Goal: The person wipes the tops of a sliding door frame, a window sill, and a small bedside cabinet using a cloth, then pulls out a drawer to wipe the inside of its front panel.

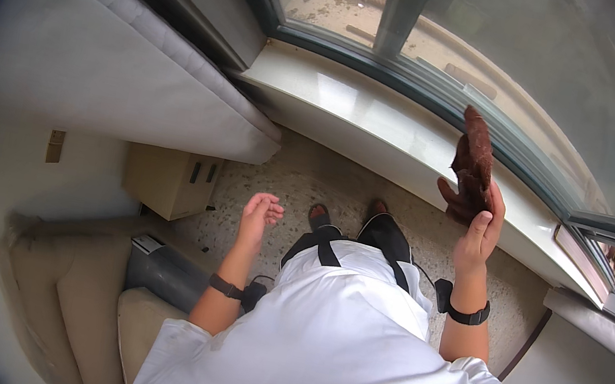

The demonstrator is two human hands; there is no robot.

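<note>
My right hand [480, 227] is raised at the right, closed around the lower end of a crumpled dark brown cloth [472, 171]. The cloth stands up from my fingers, over the glossy white window sill [353, 99], and its tip overlaps the window frame in the view; whether it touches the glass I cannot tell. My left hand [264, 209] hangs over the speckled floor at the left with its fingers loosely curled and nothing seen in it. Both wrists wear black straps with small dark devices.
A large sliding window with a dark frame [397, 18] runs across the top. A padded white panel [140, 60] stands at the left, with a beige box [169, 181] below it. A wrapped beige cushioned seat [66, 286] is at lower left, beside a grey object [172, 270].
</note>
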